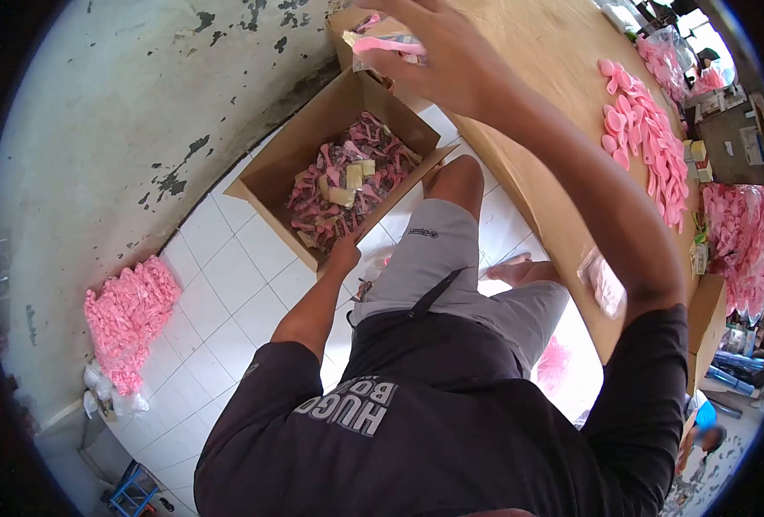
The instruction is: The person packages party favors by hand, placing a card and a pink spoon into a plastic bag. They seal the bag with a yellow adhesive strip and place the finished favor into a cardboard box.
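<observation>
My right hand (433,65) is raised beyond the carton, with its fingers closed around a pink plastic spoon (390,45) that seems to be in clear wrapping. My left hand (344,256) is at the near edge of an open cardboard carton (265,185); its fingers are partly hidden, and it looks closed on the rim. Inside the carton lies a heap of wrapped pink spoons (321,181), with a few small tan packets (353,177) on top.
A brown-covered table (537,155) along the right bears a pile of loose pink spoons (649,146) and a clear bag (603,280). A large pink heap (132,314) lies on the tiled floor by the peeling wall (140,112). Another person (701,435) shows at lower right.
</observation>
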The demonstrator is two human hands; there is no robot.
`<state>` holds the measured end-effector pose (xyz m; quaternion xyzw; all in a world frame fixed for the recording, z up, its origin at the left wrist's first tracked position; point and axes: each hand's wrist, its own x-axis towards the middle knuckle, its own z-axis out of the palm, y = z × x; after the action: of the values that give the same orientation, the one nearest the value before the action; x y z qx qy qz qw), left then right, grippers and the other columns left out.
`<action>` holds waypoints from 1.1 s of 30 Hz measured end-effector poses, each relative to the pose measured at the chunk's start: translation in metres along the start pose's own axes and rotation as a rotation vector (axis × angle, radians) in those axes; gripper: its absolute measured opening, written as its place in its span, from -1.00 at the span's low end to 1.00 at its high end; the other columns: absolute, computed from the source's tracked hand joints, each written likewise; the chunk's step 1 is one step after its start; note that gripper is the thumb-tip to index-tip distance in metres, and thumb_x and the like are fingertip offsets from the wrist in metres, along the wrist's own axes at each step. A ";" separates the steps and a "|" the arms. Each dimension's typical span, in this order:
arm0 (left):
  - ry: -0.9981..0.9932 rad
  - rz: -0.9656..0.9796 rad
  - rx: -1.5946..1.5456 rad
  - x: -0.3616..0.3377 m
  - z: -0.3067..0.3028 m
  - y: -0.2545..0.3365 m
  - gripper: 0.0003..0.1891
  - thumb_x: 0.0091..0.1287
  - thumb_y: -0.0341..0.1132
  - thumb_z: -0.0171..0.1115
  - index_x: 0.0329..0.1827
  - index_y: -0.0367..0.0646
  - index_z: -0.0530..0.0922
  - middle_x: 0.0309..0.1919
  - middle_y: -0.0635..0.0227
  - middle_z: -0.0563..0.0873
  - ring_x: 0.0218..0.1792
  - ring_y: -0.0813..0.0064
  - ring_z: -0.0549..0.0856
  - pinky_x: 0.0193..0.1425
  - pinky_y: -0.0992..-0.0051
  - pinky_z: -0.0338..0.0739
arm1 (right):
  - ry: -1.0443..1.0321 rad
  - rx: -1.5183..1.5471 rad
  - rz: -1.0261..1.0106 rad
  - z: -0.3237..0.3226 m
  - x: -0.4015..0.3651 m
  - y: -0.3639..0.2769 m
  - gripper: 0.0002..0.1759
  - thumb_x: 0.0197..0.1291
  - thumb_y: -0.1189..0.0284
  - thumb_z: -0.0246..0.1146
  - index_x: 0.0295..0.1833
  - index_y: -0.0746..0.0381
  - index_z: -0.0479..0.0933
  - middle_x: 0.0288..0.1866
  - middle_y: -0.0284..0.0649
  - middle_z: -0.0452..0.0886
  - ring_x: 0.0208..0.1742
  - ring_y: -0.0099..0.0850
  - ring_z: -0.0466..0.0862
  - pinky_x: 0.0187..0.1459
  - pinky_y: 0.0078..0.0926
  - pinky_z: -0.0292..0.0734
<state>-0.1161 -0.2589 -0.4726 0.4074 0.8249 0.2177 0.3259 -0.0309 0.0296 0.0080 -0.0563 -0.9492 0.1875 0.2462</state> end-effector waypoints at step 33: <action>-0.386 0.320 -0.286 0.070 -0.005 0.089 -0.37 0.39 -0.52 0.25 0.56 -0.32 0.39 0.27 0.00 0.70 0.25 0.27 0.69 0.36 0.32 0.51 | 0.303 -0.244 1.495 0.138 -0.614 -0.057 -0.49 0.45 0.09 0.27 0.29 0.25 0.59 0.23 0.18 0.63 0.32 0.13 0.57 0.29 0.05 0.47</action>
<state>-0.1045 -0.1514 -0.4382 0.5163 0.6336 0.2989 0.4925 0.4362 -0.1910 -0.3557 -0.7341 -0.6290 0.1883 0.1734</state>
